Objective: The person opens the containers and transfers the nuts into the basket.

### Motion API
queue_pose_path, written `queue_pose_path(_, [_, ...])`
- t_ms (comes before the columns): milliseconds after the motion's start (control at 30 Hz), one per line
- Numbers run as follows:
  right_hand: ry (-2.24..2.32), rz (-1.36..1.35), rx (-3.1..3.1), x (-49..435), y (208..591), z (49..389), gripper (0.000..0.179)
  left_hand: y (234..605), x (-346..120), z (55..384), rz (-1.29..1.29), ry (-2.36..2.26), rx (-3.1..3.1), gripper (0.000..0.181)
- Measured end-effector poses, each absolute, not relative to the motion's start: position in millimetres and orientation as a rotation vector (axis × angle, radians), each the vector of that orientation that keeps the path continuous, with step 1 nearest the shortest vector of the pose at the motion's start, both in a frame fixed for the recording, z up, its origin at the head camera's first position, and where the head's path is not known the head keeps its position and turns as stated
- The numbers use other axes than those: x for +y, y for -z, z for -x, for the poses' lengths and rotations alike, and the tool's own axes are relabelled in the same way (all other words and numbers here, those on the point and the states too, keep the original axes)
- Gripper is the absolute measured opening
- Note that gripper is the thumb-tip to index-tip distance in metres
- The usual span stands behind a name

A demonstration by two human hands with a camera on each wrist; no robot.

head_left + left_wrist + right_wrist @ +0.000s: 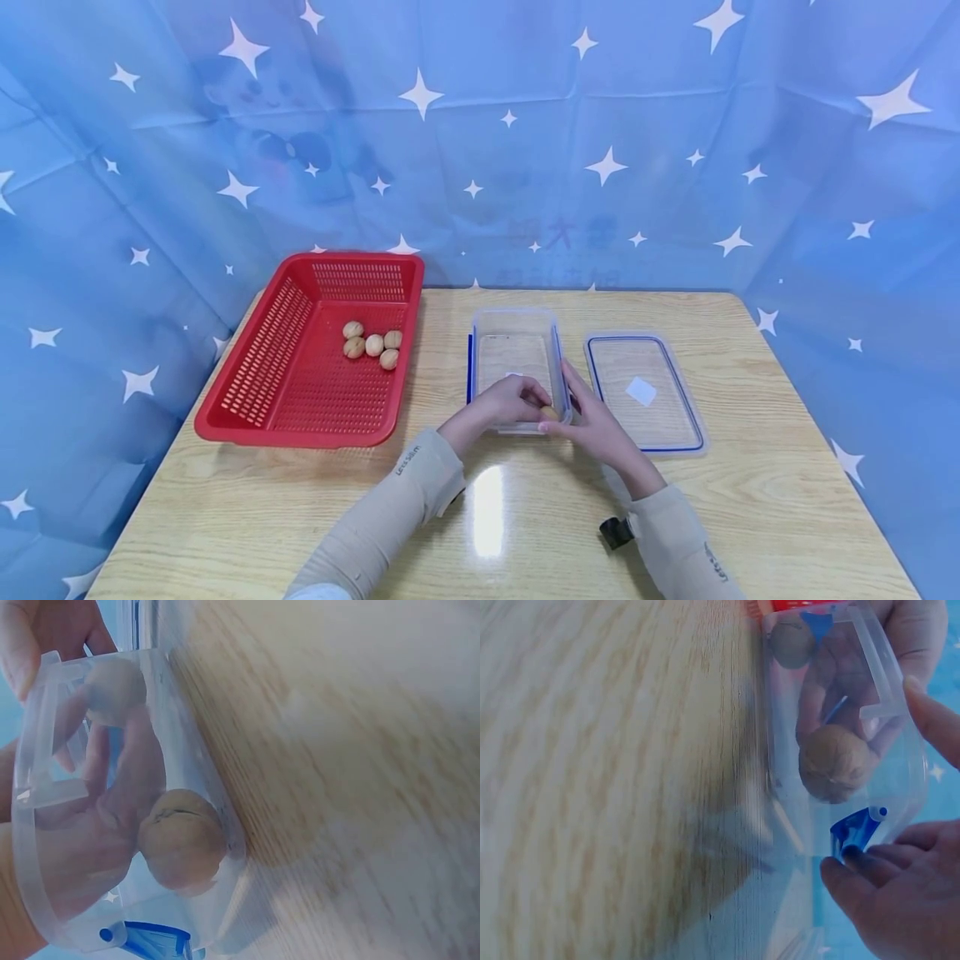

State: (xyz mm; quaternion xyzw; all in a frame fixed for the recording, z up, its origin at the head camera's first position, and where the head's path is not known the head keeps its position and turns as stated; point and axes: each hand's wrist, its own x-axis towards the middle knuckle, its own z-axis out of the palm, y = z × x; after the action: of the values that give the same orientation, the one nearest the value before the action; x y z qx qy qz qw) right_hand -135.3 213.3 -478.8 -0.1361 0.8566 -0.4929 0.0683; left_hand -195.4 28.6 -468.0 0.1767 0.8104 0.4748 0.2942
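Note:
A clear plastic box (513, 321) with blue side clasps stands uncovered on the table. My left hand (513, 402) reaches inside it, fingers round a walnut (550, 412) near the front right corner; the same walnut (832, 761) shows through the wall in the right wrist view. Another walnut (184, 840) lies in the box toward its left side. Outside that right corner, my right hand (600, 429) holds the box, thumb at the front rim and fingers along the right side by a blue clasp (856, 829).
A red basket (300, 435) holding several walnuts (374, 345) stands to the left. Right of the box lies its clear lid (667, 425) with a blue seal and a white label. A blue star-patterned curtain (480, 150) hangs behind the wooden table (780, 500).

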Motion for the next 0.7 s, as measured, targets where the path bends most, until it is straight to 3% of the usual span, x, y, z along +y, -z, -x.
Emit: queue_pose_path(700, [1.524, 0.425, 2.55, 214, 480, 135, 0.101, 457, 22, 200, -0.501, -1.381, 2.15, 0.027])
